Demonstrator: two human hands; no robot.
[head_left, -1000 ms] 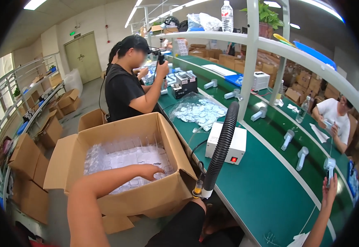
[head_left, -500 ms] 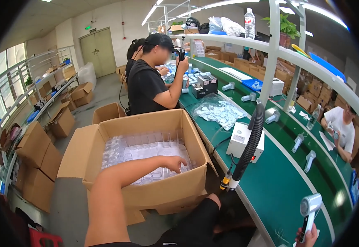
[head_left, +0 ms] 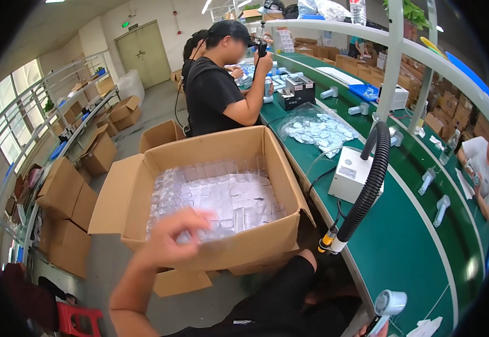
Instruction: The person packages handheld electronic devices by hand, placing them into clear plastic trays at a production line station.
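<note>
Low between four and five o'clock, the right hand (head_left: 383, 329) grips a light-blue handheld fan (head_left: 389, 304); toward seven o'clock, the left hand (head_left: 172, 233) blurs across a cardboard carton's (head_left: 255, 248) near edge, hold unclear.

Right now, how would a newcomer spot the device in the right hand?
Find the green bench on the right. At its near end, low in the picture, the right hand grips a pale-blue, round-headed device. Unlike those lying on the belt, it's held, head up.
</note>
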